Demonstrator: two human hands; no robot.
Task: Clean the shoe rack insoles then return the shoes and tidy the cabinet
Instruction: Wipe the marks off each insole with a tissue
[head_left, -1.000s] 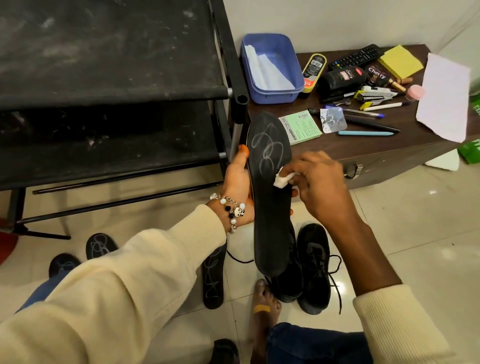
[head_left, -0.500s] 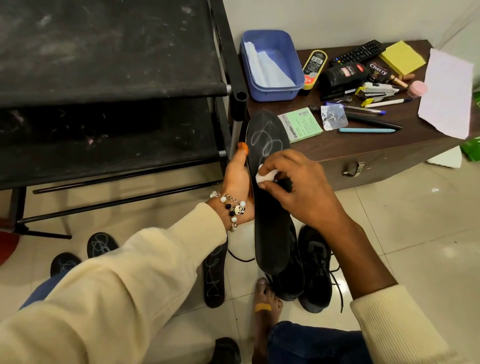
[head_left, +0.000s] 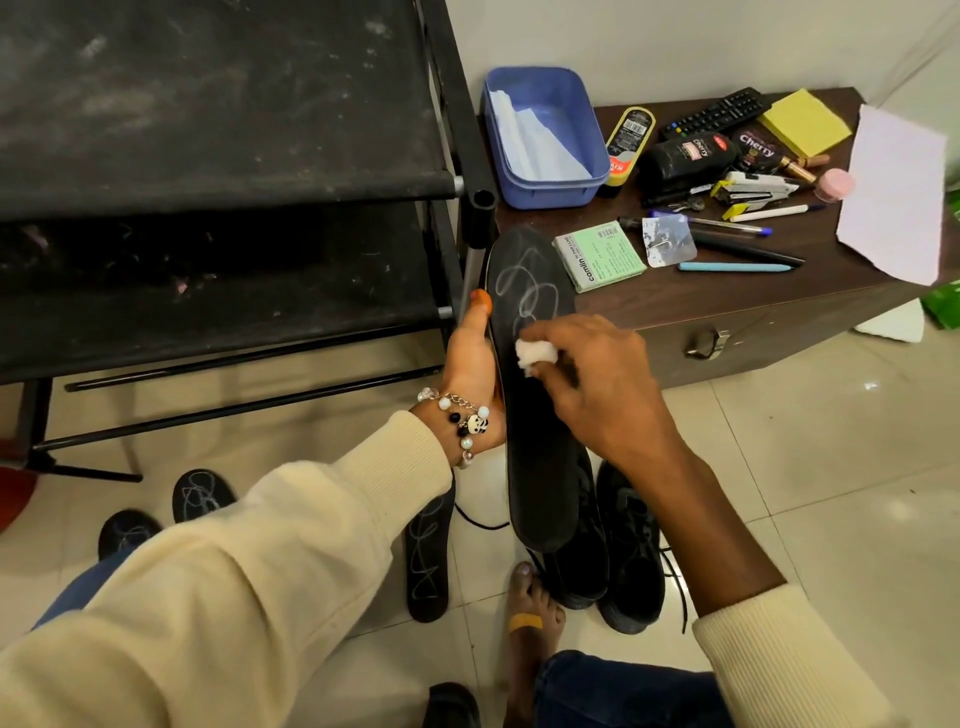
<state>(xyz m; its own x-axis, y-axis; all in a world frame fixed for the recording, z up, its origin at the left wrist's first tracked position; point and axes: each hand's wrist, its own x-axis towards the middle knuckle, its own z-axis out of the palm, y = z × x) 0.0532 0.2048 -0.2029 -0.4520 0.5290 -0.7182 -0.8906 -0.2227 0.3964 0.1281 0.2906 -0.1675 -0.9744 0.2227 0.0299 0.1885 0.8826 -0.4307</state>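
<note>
I'm holding a long black insole (head_left: 535, 415) upright in front of me, toe end up, white scribbles across its upper part and the lower part plain. A small white wad of tissue (head_left: 535, 356) sits against its face just below the scribbles. Three more black insoles with scribbles lie flat on the floor tiles: one (head_left: 427, 561) just beside my sleeve, two (head_left: 200, 496) (head_left: 127, 532) further left. A pair of black laced shoes (head_left: 618, 561) stands behind the held insole's heel. The black shoe rack (head_left: 218, 171) has dusty, smudged shelves
</note>
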